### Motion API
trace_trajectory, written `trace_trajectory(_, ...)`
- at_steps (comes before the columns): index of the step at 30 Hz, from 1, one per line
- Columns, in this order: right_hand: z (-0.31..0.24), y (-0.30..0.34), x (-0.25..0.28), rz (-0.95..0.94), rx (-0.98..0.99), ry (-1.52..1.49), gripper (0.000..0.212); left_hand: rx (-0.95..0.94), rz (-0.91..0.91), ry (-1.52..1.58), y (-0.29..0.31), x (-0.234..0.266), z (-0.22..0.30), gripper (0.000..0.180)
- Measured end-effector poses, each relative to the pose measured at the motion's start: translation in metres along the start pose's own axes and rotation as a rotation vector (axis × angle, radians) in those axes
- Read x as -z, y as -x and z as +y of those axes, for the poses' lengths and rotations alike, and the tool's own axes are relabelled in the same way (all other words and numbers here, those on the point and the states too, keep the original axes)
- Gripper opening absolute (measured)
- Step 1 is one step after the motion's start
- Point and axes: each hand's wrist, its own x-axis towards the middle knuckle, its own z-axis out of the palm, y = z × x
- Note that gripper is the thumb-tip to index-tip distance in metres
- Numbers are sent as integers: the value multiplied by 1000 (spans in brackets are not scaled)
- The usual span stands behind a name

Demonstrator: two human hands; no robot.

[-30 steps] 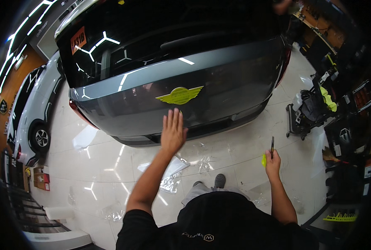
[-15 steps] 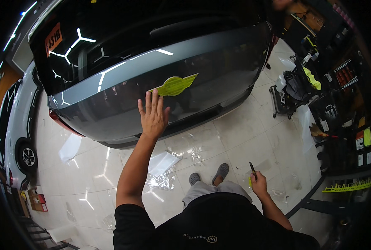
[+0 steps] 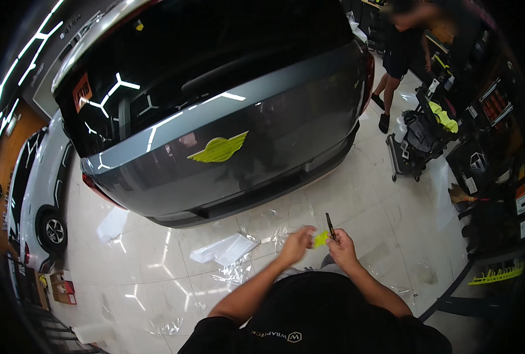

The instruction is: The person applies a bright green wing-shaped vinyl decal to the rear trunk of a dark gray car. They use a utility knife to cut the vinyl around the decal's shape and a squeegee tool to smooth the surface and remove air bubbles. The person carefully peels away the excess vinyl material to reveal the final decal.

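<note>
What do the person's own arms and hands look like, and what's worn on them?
The left hand and right hand are ungloved and the forearms bare. The short sleeves belong to a black shirt bearing a pale six-sided mark beside lettering.

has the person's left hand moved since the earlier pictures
Yes: judged against the yellow-green winged emblem on the car, the left hand has drawn back away from it and rightward, now beside the right hand.

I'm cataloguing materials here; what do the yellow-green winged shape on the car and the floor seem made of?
Winged shape: perhaps matte plastic or film, showing no sharp reflections. Floor: likely glossy ceramic or stone tile, given joint lines and mirrored lights.
</note>
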Motion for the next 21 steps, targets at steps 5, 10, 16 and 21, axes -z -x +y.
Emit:
trace_trajectory(5,-48,-24,28,-100,-22,-191,18,-166,123,-284,-44,-45,18,25)
trace_trajectory(10,-44,-30,77,-8,-58,-126,22,-231,636,-512,-95,36,32,26)
trace_trajectory(16,3,-24,148,77,-90,54,20,-196,889,-859,-94,155,55,17)
trace_trajectory(21,17,-22,181,99,-115,140,20,-212,898,-1228,-95,182,40,41)
